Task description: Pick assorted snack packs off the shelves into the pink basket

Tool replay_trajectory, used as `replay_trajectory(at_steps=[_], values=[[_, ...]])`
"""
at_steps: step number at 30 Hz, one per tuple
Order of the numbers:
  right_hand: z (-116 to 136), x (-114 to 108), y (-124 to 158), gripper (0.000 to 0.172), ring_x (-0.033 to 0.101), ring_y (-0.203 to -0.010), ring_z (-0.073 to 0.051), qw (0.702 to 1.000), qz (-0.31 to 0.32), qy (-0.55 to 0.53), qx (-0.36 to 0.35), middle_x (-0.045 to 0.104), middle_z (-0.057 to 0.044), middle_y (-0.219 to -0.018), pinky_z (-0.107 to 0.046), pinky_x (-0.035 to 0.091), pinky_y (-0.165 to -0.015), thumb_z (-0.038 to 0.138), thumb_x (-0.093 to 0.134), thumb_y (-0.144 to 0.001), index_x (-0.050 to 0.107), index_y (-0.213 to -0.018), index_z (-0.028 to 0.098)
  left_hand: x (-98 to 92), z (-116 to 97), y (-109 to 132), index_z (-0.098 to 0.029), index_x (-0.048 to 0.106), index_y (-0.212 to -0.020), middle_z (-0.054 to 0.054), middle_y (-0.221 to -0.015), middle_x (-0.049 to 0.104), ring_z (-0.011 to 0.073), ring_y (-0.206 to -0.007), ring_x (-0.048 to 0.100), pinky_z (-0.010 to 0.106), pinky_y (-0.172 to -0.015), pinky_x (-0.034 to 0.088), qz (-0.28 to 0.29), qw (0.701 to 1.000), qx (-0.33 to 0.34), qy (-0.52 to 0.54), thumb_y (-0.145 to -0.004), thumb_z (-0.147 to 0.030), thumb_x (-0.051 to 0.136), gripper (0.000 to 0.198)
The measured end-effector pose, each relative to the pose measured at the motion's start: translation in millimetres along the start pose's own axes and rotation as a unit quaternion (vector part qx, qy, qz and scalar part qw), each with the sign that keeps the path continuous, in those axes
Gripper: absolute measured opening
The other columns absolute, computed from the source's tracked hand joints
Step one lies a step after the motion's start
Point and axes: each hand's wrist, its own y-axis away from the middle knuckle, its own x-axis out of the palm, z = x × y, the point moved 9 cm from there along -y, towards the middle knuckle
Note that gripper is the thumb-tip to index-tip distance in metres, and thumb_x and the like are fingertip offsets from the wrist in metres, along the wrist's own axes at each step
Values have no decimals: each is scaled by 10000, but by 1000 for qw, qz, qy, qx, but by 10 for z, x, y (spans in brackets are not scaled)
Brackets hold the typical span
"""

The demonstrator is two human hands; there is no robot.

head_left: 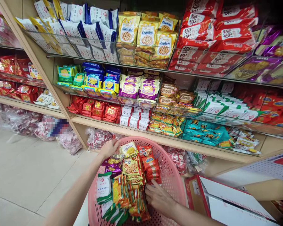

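A pink perforated plastic basket [176, 180] full of wrapped snack packets stands before me. My left hand [109, 148] is closed on its far left rim, close to some purple biscuit packets [113, 161]. Inside the basket on the right, my right hand [159, 199] has its fingers apart and slightly bent, the tips touching the packets. Red packets [151, 164] lie just beyond it, and a row of orange-green packets [138, 199] is at its left. Yellow packets [130, 164] are stacked in the middle, with white-and-green packets [104, 186] at the left side.
A shelf unit [91, 121] with clear-fronted bins of snack packets rises beyond the basket. Plastic bags of packets [100, 139] sit beneath it on the floor. At the right are an open carton [228, 201] and part of another person's arm [269, 189]. Tiled floor [37, 169] lies left.
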Motion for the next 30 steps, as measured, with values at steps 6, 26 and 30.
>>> replay_trajectory(at_steps=[6,26,30], values=[[43,-30,-11,133,449,-1061,-216,1000,-8,22,-2,602,-68,-952,-397,268,-991,221,543,-792,626,-863,144,3,25,1,-206,613,-905,91,-843,680,224,-846,631,291,-732,424,-7,1000,5,-3,-853,-545,263,490],[-2164,-1868,-1949,424,350,-1176,-228,959,-182,4,215,430,-120,-1324,-374,295,-948,92,302,-844,406,-1254,110,32,72,-31,-219,567,-781,65,-744,673,203,-750,634,255,-633,389,-17,1000,12,-6,-864,-541,226,477],[-2279,-1754,-2298,504,279,-1250,-238,956,-180,31,228,338,-117,-1405,-413,208,-1014,55,273,-830,309,-1330,108,43,84,-41,-221,567,-785,57,-734,668,197,-739,633,260,-634,385,-28,999,23,4,-869,-535,217,478]])
